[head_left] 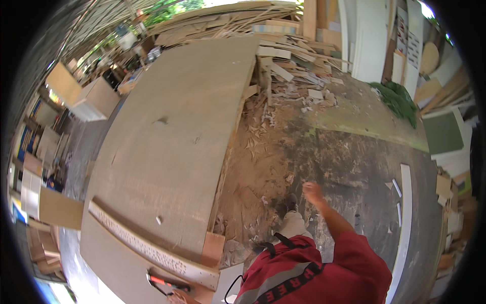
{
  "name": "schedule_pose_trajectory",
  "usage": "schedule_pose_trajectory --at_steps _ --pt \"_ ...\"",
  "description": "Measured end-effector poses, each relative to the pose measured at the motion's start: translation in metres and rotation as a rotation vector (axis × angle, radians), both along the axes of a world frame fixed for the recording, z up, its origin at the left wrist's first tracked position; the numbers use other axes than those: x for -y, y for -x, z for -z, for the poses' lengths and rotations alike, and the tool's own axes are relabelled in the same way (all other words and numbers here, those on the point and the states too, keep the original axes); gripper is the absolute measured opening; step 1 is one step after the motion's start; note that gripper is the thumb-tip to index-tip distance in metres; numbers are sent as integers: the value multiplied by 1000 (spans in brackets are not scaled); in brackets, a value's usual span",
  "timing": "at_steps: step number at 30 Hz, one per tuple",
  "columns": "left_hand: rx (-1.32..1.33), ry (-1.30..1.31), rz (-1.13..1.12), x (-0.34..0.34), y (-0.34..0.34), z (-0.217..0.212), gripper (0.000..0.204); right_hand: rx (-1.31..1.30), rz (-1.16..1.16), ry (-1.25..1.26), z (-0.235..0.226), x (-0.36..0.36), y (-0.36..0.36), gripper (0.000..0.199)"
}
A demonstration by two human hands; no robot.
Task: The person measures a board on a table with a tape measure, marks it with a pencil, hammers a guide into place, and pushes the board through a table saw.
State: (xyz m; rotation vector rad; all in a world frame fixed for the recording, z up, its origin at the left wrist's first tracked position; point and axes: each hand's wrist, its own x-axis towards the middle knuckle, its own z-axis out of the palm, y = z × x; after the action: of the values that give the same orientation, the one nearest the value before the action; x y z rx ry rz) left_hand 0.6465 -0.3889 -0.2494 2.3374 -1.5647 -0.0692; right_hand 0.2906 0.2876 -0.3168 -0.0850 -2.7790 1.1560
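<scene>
My right hand (313,192) is raised over the dirty concrete floor (354,167), at the end of a bare forearm coming out of a red sleeve. Its fingers look curled and blurred, and I see nothing in it. Only a sliver of my left hand (177,298) shows at the bottom edge, right beside a red-and-black handled tool (163,282) that lies on a board. Whether the hand grips the tool is hidden. A large plywood sheet (172,131) lies flat to my left.
A pale perforated strip (152,249) and a small wood block (213,248) lie on the sheet's near end. Shavings and offcuts (263,152) litter the floor beside it. Stacked boards (283,30) stand at the back, a white strip (405,213) lies at right, and cabinets (91,99) stand at left.
</scene>
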Motion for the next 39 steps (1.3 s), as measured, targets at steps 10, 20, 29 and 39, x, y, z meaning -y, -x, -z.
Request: schedule_pose_trajectory --at_steps 10,20,29,39 --pt "114 592 410 -46 211 -25 63 1030 248 -412 118 -269 -113 34" --pt "-391 45 1249 -281 610 -63 56 528 302 -55 76 -302 93 25" --pt "-204 -73 1478 -409 875 -60 61 651 138 188 44 -296 291 29" --pt "-32 -145 1585 -549 1239 -40 86 719 935 512 147 -432 366 20"
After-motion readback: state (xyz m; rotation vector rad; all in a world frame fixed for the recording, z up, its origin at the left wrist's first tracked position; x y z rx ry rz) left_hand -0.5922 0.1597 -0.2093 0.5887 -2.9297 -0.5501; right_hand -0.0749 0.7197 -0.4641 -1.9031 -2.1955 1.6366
